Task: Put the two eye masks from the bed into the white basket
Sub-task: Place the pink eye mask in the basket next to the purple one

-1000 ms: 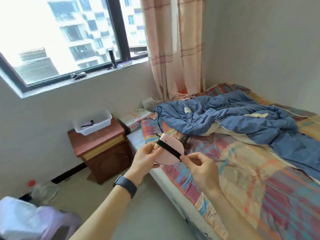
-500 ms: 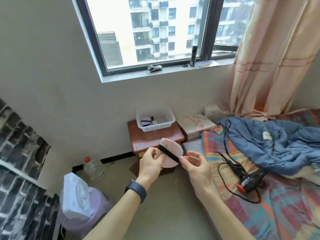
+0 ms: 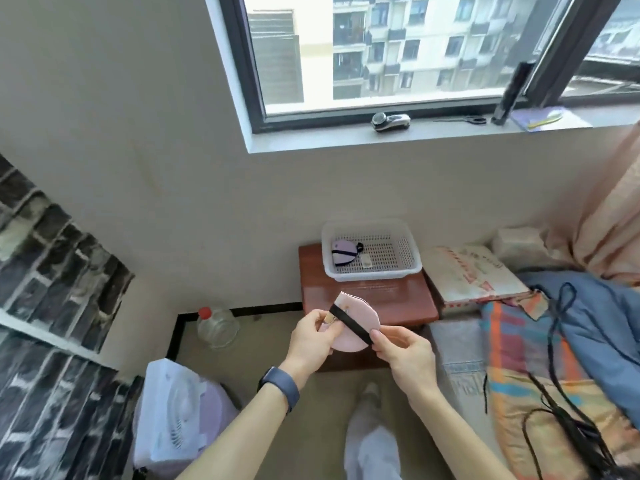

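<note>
I hold a folded pink eye mask [image 3: 360,315] with a black strap in both hands, in front of the nightstand. My left hand [image 3: 311,341] pinches its left edge. My right hand [image 3: 403,351] grips the strap end on the right. The white basket [image 3: 412,266] stands on the red-brown nightstand [image 3: 367,296] under the window. A folded lilac eye mask [image 3: 343,252] with a black strap lies in the basket's left end, beside a small pale item. The held mask is nearer to me than the basket and lower in view.
The bed [image 3: 540,358] with a plaid sheet, a blue quilt [image 3: 602,323] and black cables lies to the right. A pillow [image 3: 474,275] sits beside the nightstand. A clear bottle [image 3: 216,327] and a white fan [image 3: 173,407] stand on the floor at left. My leg shows below.
The view has swung left from the bed toward the nightstand, and the basket is now nearer. Both hands have kept hold of the pink eye mask throughout.
</note>
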Demonstrator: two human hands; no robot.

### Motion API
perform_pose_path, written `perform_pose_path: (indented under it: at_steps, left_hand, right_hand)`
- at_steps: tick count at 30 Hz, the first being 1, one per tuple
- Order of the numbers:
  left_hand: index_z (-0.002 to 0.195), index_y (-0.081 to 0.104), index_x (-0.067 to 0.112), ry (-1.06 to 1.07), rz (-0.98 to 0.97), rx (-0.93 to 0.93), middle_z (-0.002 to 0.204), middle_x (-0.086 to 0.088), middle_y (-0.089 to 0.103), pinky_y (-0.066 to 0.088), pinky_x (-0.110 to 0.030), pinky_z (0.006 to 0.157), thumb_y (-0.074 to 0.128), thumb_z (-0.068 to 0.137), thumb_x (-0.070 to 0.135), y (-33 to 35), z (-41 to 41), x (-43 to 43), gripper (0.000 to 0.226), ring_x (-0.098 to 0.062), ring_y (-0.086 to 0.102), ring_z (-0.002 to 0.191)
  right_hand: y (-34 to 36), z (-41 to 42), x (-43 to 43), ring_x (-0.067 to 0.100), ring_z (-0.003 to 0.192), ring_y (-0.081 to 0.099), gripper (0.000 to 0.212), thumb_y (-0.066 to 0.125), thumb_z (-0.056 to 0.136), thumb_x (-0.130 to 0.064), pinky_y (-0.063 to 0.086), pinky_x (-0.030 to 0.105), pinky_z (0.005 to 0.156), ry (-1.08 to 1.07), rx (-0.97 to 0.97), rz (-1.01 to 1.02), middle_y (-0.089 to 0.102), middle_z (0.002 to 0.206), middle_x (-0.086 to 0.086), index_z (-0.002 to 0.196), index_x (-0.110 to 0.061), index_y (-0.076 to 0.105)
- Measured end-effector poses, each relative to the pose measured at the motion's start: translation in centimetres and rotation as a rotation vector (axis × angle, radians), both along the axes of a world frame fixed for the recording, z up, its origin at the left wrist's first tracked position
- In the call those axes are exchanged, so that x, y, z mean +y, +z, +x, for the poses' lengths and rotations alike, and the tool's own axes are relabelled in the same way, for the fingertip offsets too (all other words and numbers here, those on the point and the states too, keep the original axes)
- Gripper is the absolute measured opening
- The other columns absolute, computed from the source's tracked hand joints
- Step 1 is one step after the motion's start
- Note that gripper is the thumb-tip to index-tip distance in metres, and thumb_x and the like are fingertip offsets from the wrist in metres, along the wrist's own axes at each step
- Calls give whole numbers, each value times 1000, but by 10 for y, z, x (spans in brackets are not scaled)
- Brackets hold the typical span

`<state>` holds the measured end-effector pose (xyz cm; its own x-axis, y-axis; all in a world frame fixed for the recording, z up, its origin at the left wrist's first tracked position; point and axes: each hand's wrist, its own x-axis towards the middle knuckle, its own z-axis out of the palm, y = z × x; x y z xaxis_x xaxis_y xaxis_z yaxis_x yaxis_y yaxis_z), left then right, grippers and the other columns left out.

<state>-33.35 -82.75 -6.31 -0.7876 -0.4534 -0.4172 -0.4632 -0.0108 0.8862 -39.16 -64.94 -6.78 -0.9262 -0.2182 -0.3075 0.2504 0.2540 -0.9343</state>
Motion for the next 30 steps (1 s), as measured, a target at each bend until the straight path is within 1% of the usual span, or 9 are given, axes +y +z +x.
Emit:
perform_pose_path:
  at_steps: [4,8,12,16,17,22,25,27,30]
  left_hand:
    - [103,67,24,-81,-77,-116,101,4,71,52,-29,78,66,88,34,-28,-85,-40,18,-16,65,94]
    - [121,63,24,-218,-173,-296,120,6,68,48,-25,91,62,88,38,-43,-157,-74,35,-11,61,110]
    - [139,50,19,-305,-390,-399,140,-3,57,44,-32,102,52,93,34,-64,-218,-109,48,-22,54,126]
    - [152,29,18,-473,-641,-476,159,-9,30,33,-42,114,46,95,32,-92,-261,-134,61,-29,30,144]
    - [154,22,17,-510,-698,-500,162,-10,22,29,-43,116,45,95,33,-100,-270,-139,65,-29,23,147]
    - [156,1,18,-652,-838,-526,166,-4,-4,14,-53,119,43,95,33,-147,-300,-161,76,-24,1,152]
    - [155,-7,20,-690,-889,-492,163,3,-18,8,-52,120,41,96,34,-171,-308,-174,78,-21,-5,152]
    - [152,-17,21,-706,-906,-465,158,6,-25,5,-50,121,38,97,36,-182,-310,-178,79,-19,-7,152]
    - [148,-23,20,-710,-941,-430,158,5,-26,7,-48,121,36,97,38,-193,-305,-178,80,-18,-5,152]
  right_hand:
    - [-34,-96,-36,15,71,77,3,80,79,-31,62,43,80,12,-55,55,80,74,-6,82,-32,80]
    - [-58,-190,-53,2,65,73,4,78,81,-34,60,33,75,84,-97,211,75,68,-22,84,-32,78]
    - [-84,-282,-72,3,59,72,11,76,83,-32,52,22,66,106,-146,341,74,60,-15,89,-23,78]
    - [-116,-361,-94,24,94,72,22,70,87,-35,55,43,89,165,-153,481,79,93,1,101,-19,76]
    - [-125,-377,-101,27,96,70,27,67,90,-33,54,43,88,199,-155,517,78,101,6,108,-15,74]
    - [-175,-436,-135,20,80,62,34,57,95,-23,44,27,61,385,-175,705,75,111,10,126,-13,67]
    - [-200,-451,-148,21,65,62,29,54,97,-21,40,26,50,401,-172,814,73,79,6,119,-11,70]
    - [-212,-455,-156,25,70,65,30,52,98,-20,38,27,51,365,-139,881,75,87,10,119,-9,70]
    - [-229,-454,-162,30,88,66,31,50,99,-21,42,28,65,317,-53,901,74,108,17,119,-6,68]
